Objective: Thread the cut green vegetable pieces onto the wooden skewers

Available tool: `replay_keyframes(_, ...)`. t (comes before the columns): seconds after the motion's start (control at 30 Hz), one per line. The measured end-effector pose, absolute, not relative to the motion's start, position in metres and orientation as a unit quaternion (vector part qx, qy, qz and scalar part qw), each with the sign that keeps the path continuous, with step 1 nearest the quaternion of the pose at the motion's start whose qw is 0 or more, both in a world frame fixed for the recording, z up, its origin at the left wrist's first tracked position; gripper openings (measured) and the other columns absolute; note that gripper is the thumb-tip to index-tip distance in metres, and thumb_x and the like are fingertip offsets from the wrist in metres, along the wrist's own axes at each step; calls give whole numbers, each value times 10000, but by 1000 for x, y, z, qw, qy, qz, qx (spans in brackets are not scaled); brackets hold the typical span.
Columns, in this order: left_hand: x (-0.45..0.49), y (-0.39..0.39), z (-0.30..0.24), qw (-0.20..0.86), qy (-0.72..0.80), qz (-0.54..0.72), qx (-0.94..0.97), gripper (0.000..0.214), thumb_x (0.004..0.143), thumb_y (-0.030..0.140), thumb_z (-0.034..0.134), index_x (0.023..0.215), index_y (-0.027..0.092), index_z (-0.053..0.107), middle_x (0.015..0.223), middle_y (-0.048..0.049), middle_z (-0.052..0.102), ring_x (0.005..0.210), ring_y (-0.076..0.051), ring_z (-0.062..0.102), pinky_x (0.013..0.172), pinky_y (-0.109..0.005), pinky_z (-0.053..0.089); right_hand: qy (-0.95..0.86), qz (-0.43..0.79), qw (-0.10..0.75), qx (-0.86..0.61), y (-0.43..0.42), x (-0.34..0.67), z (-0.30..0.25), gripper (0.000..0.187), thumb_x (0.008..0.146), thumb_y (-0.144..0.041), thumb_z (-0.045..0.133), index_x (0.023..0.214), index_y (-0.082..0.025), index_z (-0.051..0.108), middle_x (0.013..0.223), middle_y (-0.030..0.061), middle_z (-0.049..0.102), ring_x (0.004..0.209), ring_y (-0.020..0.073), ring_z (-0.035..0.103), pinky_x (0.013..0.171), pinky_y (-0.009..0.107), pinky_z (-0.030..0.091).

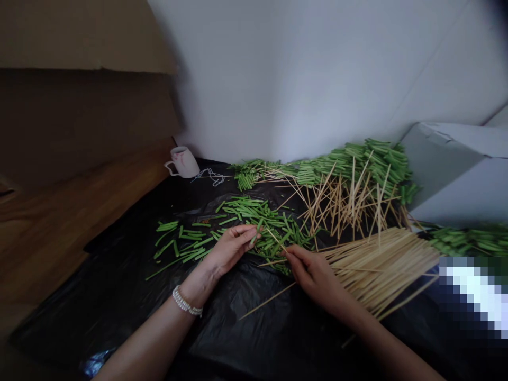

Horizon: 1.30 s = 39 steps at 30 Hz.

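Note:
My left hand (234,244), with a beaded bracelet at the wrist, pinches a short green bean piece (259,228) between thumb and fingertips. In my right hand (311,272) is a thin wooden skewer (274,236), its tip pointing up and left at the bean piece. Whether the tip is in the bean or only touching it I cannot tell. Beneath and behind both hands lies a loose pile of cut green beans (250,209). A heap of bare skewers (389,267) rests to the right, partly behind my right forearm.
Beans threaded on skewers (349,164) are stacked along the wall, their sticks pointing towards me. A white mug (184,163) stands at the back left beside a tangled cord (214,176). Black plastic sheeting (230,323) covers the work surface. A pale box (456,169) stands at right.

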State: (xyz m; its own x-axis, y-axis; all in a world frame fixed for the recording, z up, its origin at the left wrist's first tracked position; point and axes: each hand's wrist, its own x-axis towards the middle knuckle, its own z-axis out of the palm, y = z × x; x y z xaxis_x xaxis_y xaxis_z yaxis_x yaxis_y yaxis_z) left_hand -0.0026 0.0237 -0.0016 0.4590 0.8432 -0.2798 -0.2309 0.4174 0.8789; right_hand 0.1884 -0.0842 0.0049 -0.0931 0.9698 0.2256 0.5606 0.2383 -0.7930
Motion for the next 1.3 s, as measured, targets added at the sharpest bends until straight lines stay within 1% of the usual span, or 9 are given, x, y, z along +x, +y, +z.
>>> replay_keyframes(0.1,-3,23,0,775,366,350,378,234,641,264,843,823,148,754,848,-41,714,763,-96,616,707,-197,452,-697,267,376,-549,-85,187,4,276,974,-300,376,855,-189,599,598,-36,515,526,102,466,534,212,344)
replay_keyframes(0.2,-3,22,0,777,363,347,381,224,660,268,832,838,153,758,884,-47,717,773,-98,616,690,-190,456,-702,274,369,-544,-86,185,3,275,974,-280,377,851,-184,603,612,-33,529,534,102,479,547,218,340)
replay_keyframes(0.37,-3,21,1,780,362,343,379,238,637,275,847,822,154,762,845,-36,715,756,-92,612,688,-186,464,-706,277,358,-545,-87,183,0,269,976,-271,383,892,-187,624,688,-10,602,599,118,538,595,229,360)
replay_keyframes(0.57,-3,21,1,785,358,340,374,222,643,260,844,818,151,760,828,-25,712,732,-75,609,689,-171,465,-709,270,355,-546,-88,182,0,266,976,-261,385,904,-185,630,664,-16,588,583,116,529,582,229,346)
replay_keyframes(0.87,-3,21,1,786,364,335,371,267,607,264,865,814,138,754,792,-22,703,670,-66,610,655,-171,478,-708,279,351,-545,-87,183,-2,263,976,-270,390,878,-187,619,711,-2,621,619,119,556,604,228,352)
replay_keyframes(1.07,-2,21,-1,785,366,334,372,270,601,240,867,815,122,751,712,-14,683,640,-63,594,642,-174,464,-708,271,358,-545,-86,182,-6,269,976,-271,384,877,-195,622,741,13,641,632,129,565,621,235,363)
replay_keyframes(1.23,-2,18,-2,791,361,328,369,260,633,237,852,837,120,740,753,-16,684,662,-62,605,652,-174,467,-708,274,361,-542,-86,182,-6,263,975,-267,380,906,-193,622,736,13,635,629,129,559,615,233,361)
replay_keyframes(1.3,-2,18,-3,792,359,329,369,272,646,242,845,869,132,735,775,-17,687,673,-69,616,653,-181,474,-705,273,366,-543,-86,182,-5,265,975,-273,380,884,-192,615,698,2,606,602,125,535,600,232,351)
